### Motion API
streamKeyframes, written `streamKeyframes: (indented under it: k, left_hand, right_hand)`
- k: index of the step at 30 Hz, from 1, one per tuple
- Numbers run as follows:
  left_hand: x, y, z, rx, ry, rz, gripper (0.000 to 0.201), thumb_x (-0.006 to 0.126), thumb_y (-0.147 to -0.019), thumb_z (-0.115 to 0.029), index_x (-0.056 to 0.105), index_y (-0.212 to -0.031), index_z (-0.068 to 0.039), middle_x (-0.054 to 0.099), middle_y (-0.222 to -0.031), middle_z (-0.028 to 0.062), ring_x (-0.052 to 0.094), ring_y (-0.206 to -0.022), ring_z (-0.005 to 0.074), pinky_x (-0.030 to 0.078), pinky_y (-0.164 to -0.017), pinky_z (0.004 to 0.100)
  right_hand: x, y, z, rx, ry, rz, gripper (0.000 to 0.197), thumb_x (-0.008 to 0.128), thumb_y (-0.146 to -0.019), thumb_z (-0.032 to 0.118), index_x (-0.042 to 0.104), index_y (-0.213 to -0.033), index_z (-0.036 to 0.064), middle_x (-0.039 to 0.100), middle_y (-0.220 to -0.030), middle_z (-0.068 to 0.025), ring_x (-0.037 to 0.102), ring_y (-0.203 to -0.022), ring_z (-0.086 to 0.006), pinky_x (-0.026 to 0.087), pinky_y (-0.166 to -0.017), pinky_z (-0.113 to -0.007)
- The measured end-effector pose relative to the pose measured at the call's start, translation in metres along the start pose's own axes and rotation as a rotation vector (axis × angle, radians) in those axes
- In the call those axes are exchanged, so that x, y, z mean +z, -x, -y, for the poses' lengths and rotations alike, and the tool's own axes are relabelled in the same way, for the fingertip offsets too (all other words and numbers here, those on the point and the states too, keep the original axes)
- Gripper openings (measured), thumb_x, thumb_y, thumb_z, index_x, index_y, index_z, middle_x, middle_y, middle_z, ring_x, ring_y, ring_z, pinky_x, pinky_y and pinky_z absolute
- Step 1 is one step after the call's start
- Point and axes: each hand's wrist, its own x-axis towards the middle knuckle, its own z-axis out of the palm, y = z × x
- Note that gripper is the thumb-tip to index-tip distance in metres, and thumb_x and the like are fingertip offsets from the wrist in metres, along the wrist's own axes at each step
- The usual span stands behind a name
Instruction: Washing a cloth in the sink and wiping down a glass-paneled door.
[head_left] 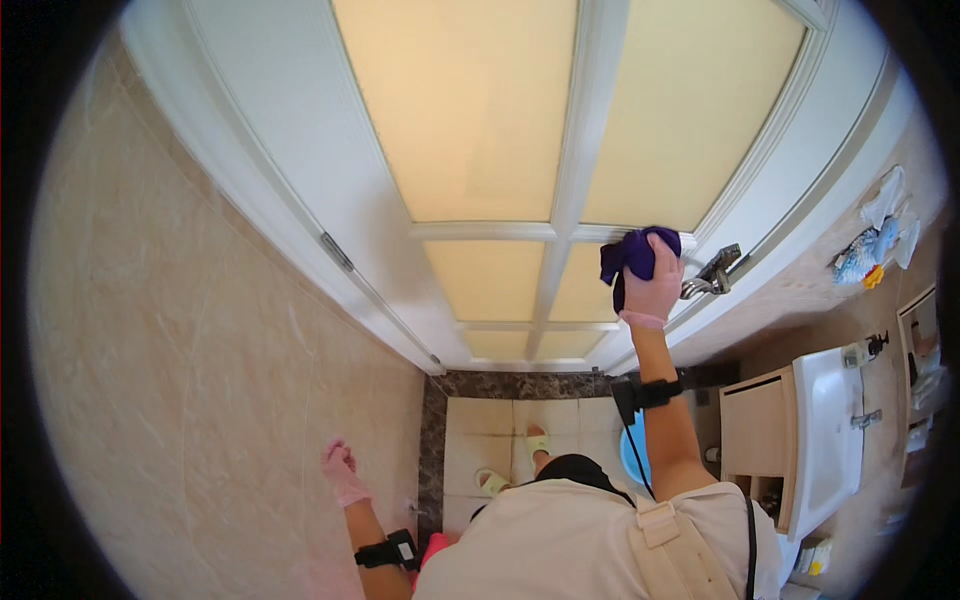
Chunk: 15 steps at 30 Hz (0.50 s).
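Observation:
My right hand (654, 288), in a pink glove, is closed on a bunched dark purple cloth (632, 254). It holds the cloth against the white door (480, 231), at the crossbar under the upper right pale yellow pane (690, 110). Just right of that hand is the metal door handle (712, 274). My left hand (342, 473), also gloved in pink, hangs low at the left in front of the beige tiled wall (200, 350). Its fingers are curled in, and I see nothing in them.
At the right stand a white washbasin (830, 440) and its light wood cabinet (757, 425). A blue basin (634, 455) on the tiled floor (480, 430) is partly hidden behind my right arm. Small cloths and a bag (868, 250) hang on the right wall.

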Motion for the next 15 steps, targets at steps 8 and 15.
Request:
streamKeyframes:
  k: [8, 15]
  left_hand:
    - [0.124, 0.034, -0.036, 0.095, -0.124, 0.423, 0.021, 0.055, -0.078, -0.008, 0.059, -0.099, -0.008, 0.058, -0.084, -0.0017, 0.054, -0.073, 0.0077, 0.043, -0.062, 0.0186]
    - [0.189, 0.075, -0.022, 0.006, -0.064, 0.608, 0.018, 0.053, -0.078, -0.001, 0.06, -0.095, -0.003, 0.06, -0.086, 0.0007, 0.052, -0.069, 0.0057, 0.04, -0.059, 0.0159]
  right_hand:
    - [0.013, -0.015, 0.029, -0.373, 0.067, 0.348, 0.061, 0.075, -0.053, 0.016, 0.052, -0.108, 0.009, 0.056, -0.105, -0.0099, 0.052, -0.092, -0.031, 0.043, -0.084, -0.04]
    - [-0.03, -0.038, -0.027, -0.018, 0.339, 0.055, 0.039, 0.069, -0.063, 0.016, 0.058, -0.098, 0.0075, 0.06, -0.097, -0.0095, 0.053, -0.093, -0.0312, 0.043, -0.081, -0.042]
